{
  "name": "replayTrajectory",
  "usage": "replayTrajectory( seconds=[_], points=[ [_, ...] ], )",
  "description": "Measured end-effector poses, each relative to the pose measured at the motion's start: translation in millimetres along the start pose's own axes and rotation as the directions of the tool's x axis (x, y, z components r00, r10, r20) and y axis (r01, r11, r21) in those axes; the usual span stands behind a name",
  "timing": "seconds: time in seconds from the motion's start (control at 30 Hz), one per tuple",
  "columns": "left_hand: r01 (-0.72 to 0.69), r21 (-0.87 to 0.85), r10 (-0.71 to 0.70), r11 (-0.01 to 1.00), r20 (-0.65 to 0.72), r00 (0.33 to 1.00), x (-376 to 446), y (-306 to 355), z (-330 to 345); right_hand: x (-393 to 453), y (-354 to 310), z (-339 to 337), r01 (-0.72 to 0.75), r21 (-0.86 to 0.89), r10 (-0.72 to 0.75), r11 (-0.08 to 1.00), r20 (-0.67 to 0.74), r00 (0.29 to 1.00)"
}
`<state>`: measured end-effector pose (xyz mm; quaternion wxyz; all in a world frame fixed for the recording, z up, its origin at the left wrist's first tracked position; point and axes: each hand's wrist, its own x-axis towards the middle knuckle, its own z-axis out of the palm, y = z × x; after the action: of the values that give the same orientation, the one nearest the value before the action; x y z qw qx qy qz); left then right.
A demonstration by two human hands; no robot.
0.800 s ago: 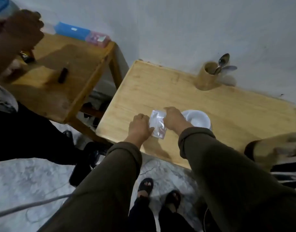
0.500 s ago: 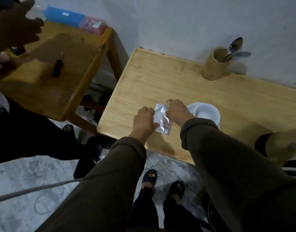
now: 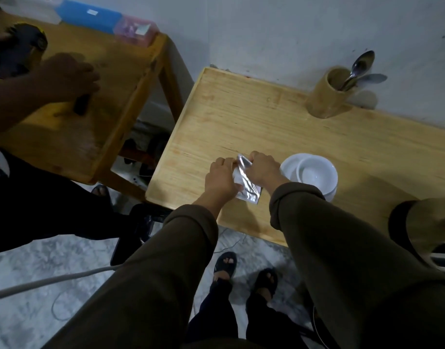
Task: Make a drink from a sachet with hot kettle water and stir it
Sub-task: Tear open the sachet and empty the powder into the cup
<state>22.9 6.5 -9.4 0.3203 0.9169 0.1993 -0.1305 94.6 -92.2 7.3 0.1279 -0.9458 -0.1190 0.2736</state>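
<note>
Pale wood forms the table [image 3: 266, 117], which stands against a grey-white wall [image 3: 292, 26] over a mottled grey floor [image 3: 40, 273]; a second wooden table [image 3: 120, 79] sits to its left. Both of the person's hands pinch a silvery sachet [image 3: 246, 181] at its upper edge, left hand [image 3: 222, 178] and right hand [image 3: 263, 168] closed on it just above the tabletop near the front edge. No writing on the foil can be read. Just to the right stand two white bowls [image 3: 309, 172], one nested in the other. One bamboo holder [image 3: 327, 93] by the wall holds three spoons [image 3: 362, 69]. One blue box [image 3: 90, 15] and one pink box [image 3: 137, 30] lie on the second table, where another person's hand [image 3: 67, 79] rests.
</note>
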Motion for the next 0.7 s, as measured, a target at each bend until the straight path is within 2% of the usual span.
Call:
replayTrajectory(
  seconds=[0.07,0.17,0.23,0.33,0.5,0.6,0.7],
  points=[
    [0.048,-0.145,-0.051,0.988,-0.018,0.999,3,3,-5,-3,-2,-4,-0.013,0.048,0.012,0.999,0.022,1.000],
    [0.103,-0.326,-0.103,0.940,0.018,0.994,5,8,-19,-7,-1,-14,-0.023,0.228,0.003,0.973,0.086,0.996],
    [0.073,-0.336,-0.062,0.939,0.044,0.997,6,13,-29,-11,-1,-26,-0.025,0.339,-0.011,0.941,0.105,0.994],
    [0.003,-0.340,0.020,0.940,0.065,0.998,6,24,-44,-20,0,-50,-0.054,0.478,0.032,0.876,0.054,0.998],
    [-0.158,-0.288,0.185,0.945,0.069,0.980,5,55,-64,-44,6,-87,0.005,0.506,0.052,0.863,-0.098,0.994],
    [-0.200,-0.334,0.233,0.921,0.062,0.970,-1,75,-73,-60,11,-104,0.048,0.526,0.038,0.849,-0.151,0.988],
    [-0.262,-0.278,0.287,0.924,0.053,0.957,-7,95,-76,-74,19,-118,0.081,0.509,0.031,0.857,-0.207,0.978]
  ],
)
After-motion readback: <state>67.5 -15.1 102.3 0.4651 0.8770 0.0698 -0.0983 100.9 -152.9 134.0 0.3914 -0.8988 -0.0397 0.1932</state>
